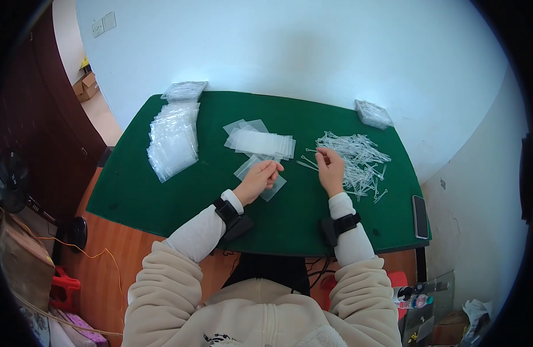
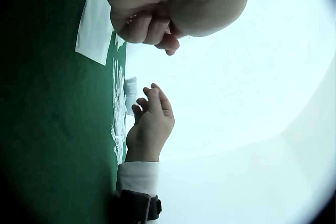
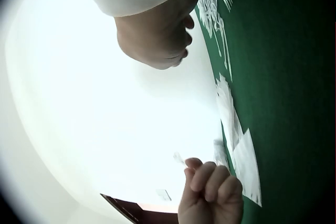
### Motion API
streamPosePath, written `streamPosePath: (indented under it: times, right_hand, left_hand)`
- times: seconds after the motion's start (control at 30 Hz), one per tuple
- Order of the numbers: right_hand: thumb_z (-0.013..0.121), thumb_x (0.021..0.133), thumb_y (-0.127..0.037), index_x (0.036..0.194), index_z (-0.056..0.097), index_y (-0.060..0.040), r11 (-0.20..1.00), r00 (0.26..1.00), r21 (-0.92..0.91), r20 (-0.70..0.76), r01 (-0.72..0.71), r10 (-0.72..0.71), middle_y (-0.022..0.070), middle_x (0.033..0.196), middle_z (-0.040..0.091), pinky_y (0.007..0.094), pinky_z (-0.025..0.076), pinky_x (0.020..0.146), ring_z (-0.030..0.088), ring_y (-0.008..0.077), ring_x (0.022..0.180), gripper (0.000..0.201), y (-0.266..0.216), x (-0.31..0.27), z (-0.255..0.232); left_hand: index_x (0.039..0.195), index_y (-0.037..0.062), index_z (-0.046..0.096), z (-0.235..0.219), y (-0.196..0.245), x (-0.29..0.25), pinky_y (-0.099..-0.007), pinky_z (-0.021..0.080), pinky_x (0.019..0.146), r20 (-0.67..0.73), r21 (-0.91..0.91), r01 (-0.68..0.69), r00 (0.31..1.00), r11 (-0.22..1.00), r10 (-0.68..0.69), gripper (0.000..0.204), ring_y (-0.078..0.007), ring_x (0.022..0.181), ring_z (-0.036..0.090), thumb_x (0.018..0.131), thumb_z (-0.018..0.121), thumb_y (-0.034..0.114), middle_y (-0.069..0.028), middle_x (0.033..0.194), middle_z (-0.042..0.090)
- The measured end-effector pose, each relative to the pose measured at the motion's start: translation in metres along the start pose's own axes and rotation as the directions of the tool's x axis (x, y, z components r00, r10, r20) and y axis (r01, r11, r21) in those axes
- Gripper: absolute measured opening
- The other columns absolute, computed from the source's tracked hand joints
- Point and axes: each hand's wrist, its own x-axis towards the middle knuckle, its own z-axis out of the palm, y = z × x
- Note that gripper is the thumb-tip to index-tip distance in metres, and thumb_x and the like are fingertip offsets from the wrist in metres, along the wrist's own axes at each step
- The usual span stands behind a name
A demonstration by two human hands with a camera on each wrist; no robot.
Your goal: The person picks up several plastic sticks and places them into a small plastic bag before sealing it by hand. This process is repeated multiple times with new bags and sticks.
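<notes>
My left hand (image 1: 259,182) is raised above small clear plastic bags (image 1: 242,168) at mid-table, its fingers curled. In the right wrist view a small whitish, see-through piece (image 3: 178,158) sticks out by its thumb and forefinger; its kind is cannot tell. My right hand (image 1: 331,169) hovers at the left edge of a pile of thin clear sticks with looped ends (image 1: 362,157). Its fingers are loosely bent, and nothing shows between them in the left wrist view. A few single sticks (image 1: 308,165) lie just left of that hand. Behind the left hand lies a spread stack of bags (image 1: 263,143).
A long fanned row of filled-looking clear bags (image 1: 174,141) lies on the left of the green table (image 1: 145,202). Clear packs stand at the back left (image 1: 185,91) and back right (image 1: 373,114) corners. A phone (image 1: 419,217) lies by the right edge.
</notes>
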Motion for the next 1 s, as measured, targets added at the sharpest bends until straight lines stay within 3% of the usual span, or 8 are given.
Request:
streamPosePath:
  times: [0.03, 0.1, 0.13, 0.23, 0.37, 0.5, 1.0]
  right_hand:
    - [0.065, 0.074, -0.008, 0.084, 0.066, -0.0048, 0.968, 0.997, -0.239, 0.048, 0.073, -0.063, 0.0084, 0.076, 0.064, 0.0305, 0.048, 0.062, 0.06, 0.021, 0.067, 0.011, 0.008, 0.002, -0.009]
    - [0.065, 0.073, -0.011, 0.079, 0.067, -0.0065, 0.729, 0.973, -0.645, 0.179, 0.228, -0.145, 0.009, 0.077, 0.064, 0.0339, 0.049, 0.063, 0.06, 0.0243, 0.067, 0.008, 0.015, 0.005, -0.017]
    - [0.065, 0.073, -0.011, 0.079, 0.067, -0.0065, 0.73, 0.973, -0.644, 0.179, 0.229, -0.147, 0.009, 0.077, 0.064, 0.0339, 0.049, 0.063, 0.06, 0.0243, 0.067, 0.008, 0.015, 0.004, -0.017]
    - [0.065, 0.069, -0.015, 0.072, 0.067, -0.0097, 0.612, 0.972, -0.773, 0.233, 0.17, 0.024, 0.0092, 0.075, 0.064, 0.0401, 0.047, 0.066, 0.06, 0.0301, 0.072, 0.006, 0.012, 0.001, -0.016]
    - [0.067, 0.067, -0.016, 0.068, 0.066, -0.0108, 0.478, 0.977, -0.862, 0.209, 0.168, 0.034, 0.0079, 0.071, 0.064, 0.0416, 0.046, 0.067, 0.06, 0.0295, 0.076, 0.005, 0.015, -0.001, -0.018]
    - [0.066, 0.069, -0.017, 0.069, 0.066, -0.0147, 0.472, 0.965, -0.874, 0.211, 0.117, 0.153, 0.006, 0.078, 0.063, 0.0421, 0.042, 0.071, 0.058, 0.0272, 0.08, 0.002, 0.015, 0.0, -0.019]
    - [0.067, 0.071, -0.018, 0.075, 0.065, -0.0137, 0.442, 0.96, -0.889, 0.219, 0.123, 0.173, 0.0047, 0.082, 0.062, 0.0428, 0.042, 0.073, 0.057, 0.0267, 0.083, 0.007, 0.012, -0.002, -0.019]
  left_hand:
    - [0.095, 0.0044, 0.052, -0.001, -0.001, 0.001, -0.0192, 0.024, 0.048, 0.0, -0.002, -0.001, 1.0, 1.0, 0.001, 0.023, -0.0042, 0.053, 0.029, 0.097, 0.04, 0.024, 0.0044, 0.066, 0.039]
    - [0.095, 0.0039, 0.053, -0.004, -0.004, 0.002, -0.0189, 0.025, 0.048, -0.087, -0.012, -0.025, 0.996, 1.0, 0.024, 0.023, -0.0041, 0.054, 0.031, 0.096, 0.041, 0.023, 0.0038, 0.067, 0.041]
    - [0.095, 0.0036, 0.054, -0.006, -0.004, 0.003, -0.0188, 0.026, 0.048, -0.13, -0.014, -0.039, 0.991, 0.999, 0.036, 0.024, -0.004, 0.055, 0.032, 0.096, 0.041, 0.023, 0.0036, 0.067, 0.042]
    - [0.095, 0.0031, 0.055, -0.007, -0.004, 0.003, -0.0185, 0.027, 0.049, -0.159, -0.019, -0.073, 0.985, 0.997, 0.069, 0.024, -0.0042, 0.057, 0.035, 0.096, 0.042, 0.022, 0.0026, 0.069, 0.045]
    - [0.095, 0.0026, 0.057, -0.006, -0.004, 0.003, -0.0182, 0.029, 0.05, -0.191, -0.006, -0.095, 0.977, 0.995, 0.092, 0.023, -0.0046, 0.059, 0.038, 0.096, 0.042, 0.021, 0.0013, 0.072, 0.047]
    - [0.096, 0.0023, 0.057, -0.004, -0.004, 0.003, -0.018, 0.031, 0.052, -0.191, 0.03, -0.099, 0.976, 0.995, 0.102, 0.023, -0.0047, 0.061, 0.039, 0.095, 0.043, 0.02, 0.0009, 0.074, 0.048]
    - [0.097, 0.0061, 0.058, -0.003, -0.001, 0.0, -0.0183, 0.036, 0.059, -0.176, 0.19, -0.132, 0.97, 0.973, 0.166, 0.022, -0.0056, 0.065, 0.043, 0.096, 0.042, 0.021, 0.0018, 0.077, 0.051]
